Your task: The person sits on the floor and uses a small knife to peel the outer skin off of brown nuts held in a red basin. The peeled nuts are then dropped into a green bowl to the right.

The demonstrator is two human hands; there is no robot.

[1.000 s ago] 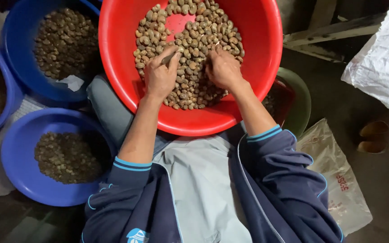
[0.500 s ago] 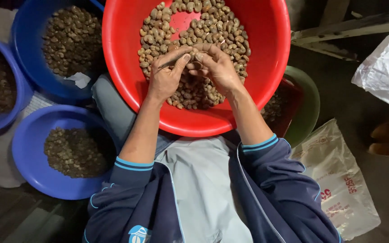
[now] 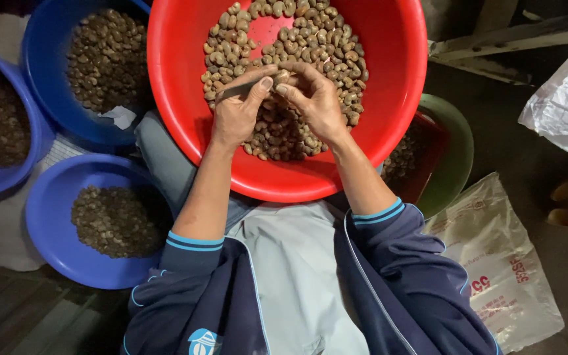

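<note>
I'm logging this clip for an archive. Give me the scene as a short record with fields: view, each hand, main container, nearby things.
view: head camera, looking down at the lap
left hand: over the red basin, holding a thin dark tool, thumb against one nut
right hand: fingertips pinching the same nut
main container: red basin, part filled with tan curved nuts
nearby: three blue basins of darker pieces, green bowl, plastic bag

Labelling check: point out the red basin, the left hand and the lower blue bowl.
red basin point(image 3: 396, 98): head view, bare inner wall at right.
left hand point(image 3: 238, 112): head view, back of hand.
lower blue bowl point(image 3: 47, 217): head view, bare inner wall at left.
</note>
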